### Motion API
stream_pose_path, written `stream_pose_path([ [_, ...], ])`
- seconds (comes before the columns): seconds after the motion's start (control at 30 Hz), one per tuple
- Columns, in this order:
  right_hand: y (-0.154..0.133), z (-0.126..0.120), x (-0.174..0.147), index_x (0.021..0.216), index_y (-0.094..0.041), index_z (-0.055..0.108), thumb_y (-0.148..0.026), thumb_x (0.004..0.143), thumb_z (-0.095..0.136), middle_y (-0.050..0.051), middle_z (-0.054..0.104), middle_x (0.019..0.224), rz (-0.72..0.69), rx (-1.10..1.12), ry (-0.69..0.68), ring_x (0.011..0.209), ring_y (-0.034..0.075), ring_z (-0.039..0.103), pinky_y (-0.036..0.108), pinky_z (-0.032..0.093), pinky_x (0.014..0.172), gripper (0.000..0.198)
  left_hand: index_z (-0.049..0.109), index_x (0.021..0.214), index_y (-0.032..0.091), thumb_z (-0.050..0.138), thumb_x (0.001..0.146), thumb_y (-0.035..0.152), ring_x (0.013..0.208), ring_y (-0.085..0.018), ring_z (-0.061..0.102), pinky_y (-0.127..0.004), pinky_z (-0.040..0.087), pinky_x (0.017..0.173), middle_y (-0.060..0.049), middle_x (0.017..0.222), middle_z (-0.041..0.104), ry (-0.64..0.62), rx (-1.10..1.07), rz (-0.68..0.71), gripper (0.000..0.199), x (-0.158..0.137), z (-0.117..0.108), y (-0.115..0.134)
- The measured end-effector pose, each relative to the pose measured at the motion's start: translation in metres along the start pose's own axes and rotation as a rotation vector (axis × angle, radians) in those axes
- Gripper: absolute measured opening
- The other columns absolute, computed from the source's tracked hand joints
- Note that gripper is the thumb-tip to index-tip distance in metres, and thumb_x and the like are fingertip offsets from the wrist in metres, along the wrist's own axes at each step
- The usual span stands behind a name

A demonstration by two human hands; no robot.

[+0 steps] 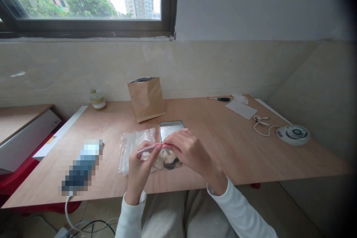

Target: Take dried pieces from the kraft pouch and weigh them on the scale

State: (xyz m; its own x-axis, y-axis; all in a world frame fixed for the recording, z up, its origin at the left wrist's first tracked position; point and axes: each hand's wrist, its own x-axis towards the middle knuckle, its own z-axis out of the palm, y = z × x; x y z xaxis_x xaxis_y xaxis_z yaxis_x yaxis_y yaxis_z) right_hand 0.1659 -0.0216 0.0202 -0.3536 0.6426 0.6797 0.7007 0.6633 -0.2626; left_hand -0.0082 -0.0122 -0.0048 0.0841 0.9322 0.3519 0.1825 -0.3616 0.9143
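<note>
Both my hands hold a small clear zip bag [164, 159] just above the near edge of the wooden table [223, 145]. My left hand [140, 169] pinches the left end of its pink seal strip. My right hand [186, 148] pinches the strip's right part from above. Pale and dark contents show through the bag below my fingers. More clear plastic bags [131, 145] lie flat on the table behind my left hand.
A small metal tray [170, 128] lies just beyond my hands, with a brown paper pouch [146, 98] standing behind it. A small jar [97, 100] is at the back left; a screwdriver [221, 99], paper [241, 109] and a round white device with cord [292, 134] are on the right.
</note>
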Motion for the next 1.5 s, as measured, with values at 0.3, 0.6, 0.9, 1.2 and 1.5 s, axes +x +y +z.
stream_pose_path([
  [0.3, 0.002, 0.015, -0.005, 0.084, -0.019, 0.053, -0.025, 0.101, 0.041, 0.004, 0.063, 0.079, 0.065, -0.096, 0.018, 0.073, 0.018, 0.056, 0.032, 0.040, 0.074, 0.022, 0.070, 0.076, 0.018, 0.065, 0.083, 0.036, 0.072, -0.015, 0.063, -0.025, 0.047, 0.066, -0.002, 0.076, 0.067, -0.008, 0.017, 0.014, 0.020, -0.001, 0.010, 0.003],
  [0.6, 0.012, 0.002, -0.011, 0.103, -0.020, 0.059, -0.042, 0.092, 0.057, 0.005, 0.069, 0.101, 0.186, 0.214, 0.080, 0.095, 0.020, 0.062, 0.034, 0.043, 0.088, 0.024, 0.069, 0.073, 0.018, 0.069, 0.080, 0.037, 0.067, -0.014, 0.061, -0.022, 0.047, 0.061, 0.000, 0.071, 0.066, 0.126, -0.003, -0.025, 0.020, -0.006, -0.005, 0.003],
  [0.9, 0.011, 0.012, -0.029, 0.088, -0.024, 0.068, -0.039, 0.089, 0.062, 0.000, 0.071, 0.088, 0.606, 0.868, 0.180, 0.084, 0.016, 0.066, 0.025, 0.050, 0.076, 0.016, 0.068, 0.065, 0.016, 0.071, 0.077, 0.038, 0.064, -0.011, 0.058, -0.019, 0.046, 0.059, 0.001, 0.067, 0.063, 0.209, -0.244, -0.122, 0.025, -0.005, -0.014, -0.010],
  [1.2, -0.008, 0.029, -0.034, 0.093, -0.023, 0.067, -0.040, 0.093, 0.056, 0.002, 0.074, 0.083, 0.716, 0.801, 0.376, 0.080, 0.017, 0.070, 0.025, 0.053, 0.074, 0.020, 0.073, 0.089, 0.018, 0.076, 0.073, 0.035, 0.077, -0.017, 0.067, -0.023, 0.052, 0.064, -0.004, 0.089, 0.073, 0.038, -0.244, -0.230, 0.024, -0.004, -0.005, -0.011],
  [1.5, 0.002, 0.017, -0.055, 0.099, -0.024, 0.063, -0.040, 0.089, 0.060, 0.002, 0.072, 0.092, 0.706, 0.873, 0.240, 0.084, 0.016, 0.068, 0.024, 0.053, 0.072, 0.019, 0.073, 0.074, 0.019, 0.074, 0.076, 0.029, 0.075, -0.014, 0.064, -0.020, 0.049, 0.065, -0.001, 0.077, 0.069, -0.014, -0.161, -0.115, 0.011, 0.000, -0.004, -0.009],
])
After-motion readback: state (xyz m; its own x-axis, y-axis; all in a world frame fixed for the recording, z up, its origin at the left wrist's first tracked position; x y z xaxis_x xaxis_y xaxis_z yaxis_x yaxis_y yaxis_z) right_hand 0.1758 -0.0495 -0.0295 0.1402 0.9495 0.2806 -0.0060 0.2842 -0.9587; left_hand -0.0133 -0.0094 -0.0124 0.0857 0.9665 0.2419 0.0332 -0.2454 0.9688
